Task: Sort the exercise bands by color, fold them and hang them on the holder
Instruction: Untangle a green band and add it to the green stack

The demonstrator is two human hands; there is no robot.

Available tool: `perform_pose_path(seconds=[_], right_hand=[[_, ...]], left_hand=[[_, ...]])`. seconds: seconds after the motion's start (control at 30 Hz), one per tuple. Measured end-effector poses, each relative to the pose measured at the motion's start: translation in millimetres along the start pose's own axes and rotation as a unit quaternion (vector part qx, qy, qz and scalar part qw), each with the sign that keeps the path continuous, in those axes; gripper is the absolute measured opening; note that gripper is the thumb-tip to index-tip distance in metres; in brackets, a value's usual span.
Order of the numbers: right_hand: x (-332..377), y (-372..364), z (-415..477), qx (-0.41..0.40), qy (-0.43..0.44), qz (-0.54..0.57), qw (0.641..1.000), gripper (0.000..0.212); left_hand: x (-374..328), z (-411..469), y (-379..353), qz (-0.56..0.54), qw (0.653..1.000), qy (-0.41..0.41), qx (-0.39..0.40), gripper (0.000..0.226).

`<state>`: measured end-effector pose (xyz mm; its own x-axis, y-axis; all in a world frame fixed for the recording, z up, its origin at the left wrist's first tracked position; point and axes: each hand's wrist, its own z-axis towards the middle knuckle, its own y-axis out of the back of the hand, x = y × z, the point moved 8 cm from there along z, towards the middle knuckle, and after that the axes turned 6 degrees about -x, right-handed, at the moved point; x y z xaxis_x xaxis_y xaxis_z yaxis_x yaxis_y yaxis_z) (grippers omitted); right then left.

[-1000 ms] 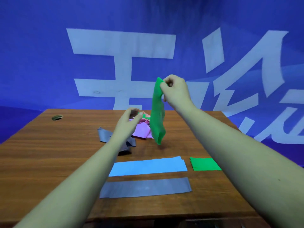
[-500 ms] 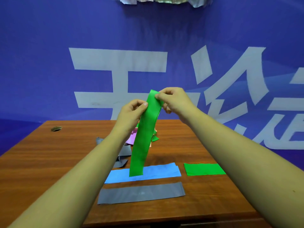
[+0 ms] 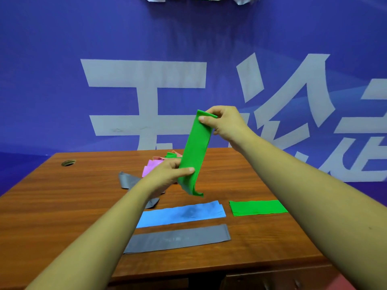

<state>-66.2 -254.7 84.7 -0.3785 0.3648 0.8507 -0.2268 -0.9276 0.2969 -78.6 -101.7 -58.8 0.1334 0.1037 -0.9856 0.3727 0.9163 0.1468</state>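
Above the counter (image 3: 62, 195), your green band (image 3: 195, 151) hangs slanted, clear of the wood. Below it: folded green band (image 3: 258, 207) at right, blue band (image 3: 181, 214) just beside it, grey band (image 3: 178, 238) nearest you, all flat. Beyond your left hand (image 3: 165, 175): loose pink pile (image 3: 149, 169), crumpled grey band (image 3: 127, 181). Right hand (image 3: 225, 122) fingers (image 3: 204, 119) pinch the band's top end; left hand fingers (image 3: 185, 170) grasp its lower part, tail dangling free.

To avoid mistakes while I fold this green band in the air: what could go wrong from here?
1. The right hand and left hand only pinch the green band; it might slip and drop onto the blue band, mixing colors.
2. Its lower end hangs crumpled, so the fold may come out uneven.
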Motion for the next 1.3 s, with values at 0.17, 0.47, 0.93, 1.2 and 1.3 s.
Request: perform_pose_path(seconds=[0.17, 0.47, 0.93, 1.2, 1.3], right_hand=[[-53, 33, 1, -0.078, -0.051, -0.052, 0.994, 0.016], [-169, 93, -26, -0.168, -0.170, -0.091, 0.967, 0.014], [-301, 193, -115, -0.203, -0.313, -0.108, 0.922, 0.020], [-317, 260, -130, -0.196, -0.278, -0.271, 0.900, 0.009], [-328, 273, -132, -0.207, -0.279, -0.278, 0.896, 0.007]], left_hand=[[45, -10, 2, 0.020, 0.997, 0.072, 0.008, 0.027], [93, -25, 16, 0.088, 0.989, 0.120, -0.010, 0.011], [99, 30, -60, 0.134, 0.974, 0.104, -0.151, 0.018], [106, 70, -134, 0.298, 0.947, 0.053, -0.104, 0.017], [109, 80, -154, 0.319, 0.942, 0.042, -0.099, 0.017]])
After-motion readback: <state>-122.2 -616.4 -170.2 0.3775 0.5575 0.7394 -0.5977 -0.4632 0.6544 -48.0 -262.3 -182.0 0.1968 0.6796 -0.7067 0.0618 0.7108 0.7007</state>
